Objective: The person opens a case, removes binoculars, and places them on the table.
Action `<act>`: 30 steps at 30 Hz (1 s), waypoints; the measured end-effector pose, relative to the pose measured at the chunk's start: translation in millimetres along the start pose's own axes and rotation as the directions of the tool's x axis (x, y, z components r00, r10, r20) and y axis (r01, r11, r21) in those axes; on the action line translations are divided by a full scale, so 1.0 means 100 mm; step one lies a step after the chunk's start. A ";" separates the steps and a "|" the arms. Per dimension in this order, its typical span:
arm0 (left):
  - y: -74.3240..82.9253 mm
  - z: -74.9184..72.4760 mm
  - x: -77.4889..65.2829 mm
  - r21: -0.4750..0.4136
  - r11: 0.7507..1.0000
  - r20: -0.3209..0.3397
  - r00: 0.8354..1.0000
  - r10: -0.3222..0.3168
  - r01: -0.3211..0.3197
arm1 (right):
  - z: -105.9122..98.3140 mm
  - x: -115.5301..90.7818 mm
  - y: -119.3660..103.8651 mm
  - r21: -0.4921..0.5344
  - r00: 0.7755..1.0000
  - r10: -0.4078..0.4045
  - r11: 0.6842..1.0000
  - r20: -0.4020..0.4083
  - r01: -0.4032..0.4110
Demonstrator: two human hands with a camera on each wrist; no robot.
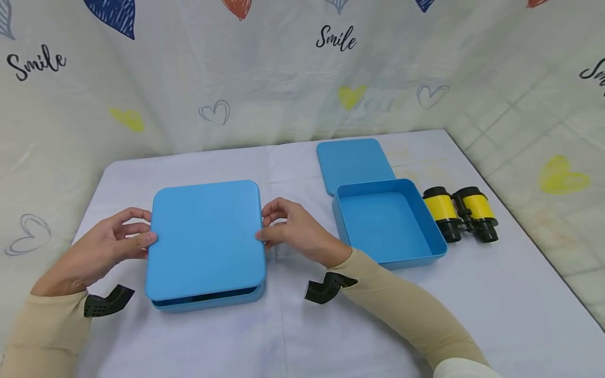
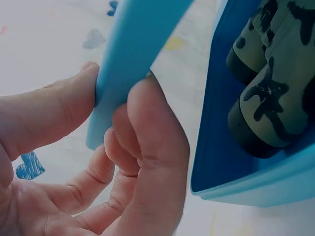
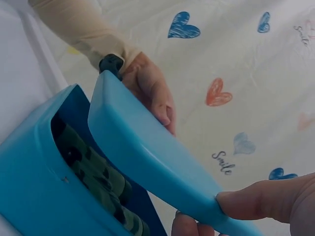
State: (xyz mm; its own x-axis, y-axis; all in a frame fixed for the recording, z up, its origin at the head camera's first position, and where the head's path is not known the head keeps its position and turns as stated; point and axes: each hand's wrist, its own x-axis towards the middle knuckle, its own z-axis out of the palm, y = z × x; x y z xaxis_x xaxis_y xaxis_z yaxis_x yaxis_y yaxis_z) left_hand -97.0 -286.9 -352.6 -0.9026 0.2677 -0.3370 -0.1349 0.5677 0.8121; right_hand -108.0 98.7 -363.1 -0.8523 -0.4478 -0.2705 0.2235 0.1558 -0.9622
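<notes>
A blue lid (image 1: pixel 205 236) is held over a matching blue box (image 1: pixel 212 303) at the left of the table, with a dark gap along the front edge. At the lid's left edge my left hand (image 1: pixel 111 244) pinches it between thumb and fingers. My right hand (image 1: pixel 298 228) pinches the opposite edge. Both wrist views show the lid tilted and apart from the box rim. Inside the box lie camouflage-patterned binoculars (image 2: pixel 268 101), also visible in the right wrist view; the lid hides them in the head view.
Right of my right forearm stands a second blue box (image 1: pixel 387 223), uncovered, its lid (image 1: pixel 354 163) lying behind it. Yellow and black binoculars (image 1: pixel 460 212) lie beside that box, near the right edge of the white-covered table (image 1: pixel 307 331). A printed curtain (image 1: pixel 283 68) hangs behind.
</notes>
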 end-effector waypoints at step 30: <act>0.38 -0.14 0.43 0.098 0.995 -0.037 0.999 0.030 -0.026 | -0.29 0.23 -0.32 -0.062 0.994 -0.072 0.996 -0.080 0.067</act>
State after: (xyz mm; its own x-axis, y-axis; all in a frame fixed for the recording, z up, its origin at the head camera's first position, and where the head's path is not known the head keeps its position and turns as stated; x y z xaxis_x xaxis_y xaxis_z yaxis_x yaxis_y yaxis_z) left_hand -146.2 -264.7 -329.5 -0.9209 0.2551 -0.2948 -0.0710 0.6338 0.7702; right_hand -148.7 108.8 -337.9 -0.9014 -0.3857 -0.1967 0.1357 0.1799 -0.9743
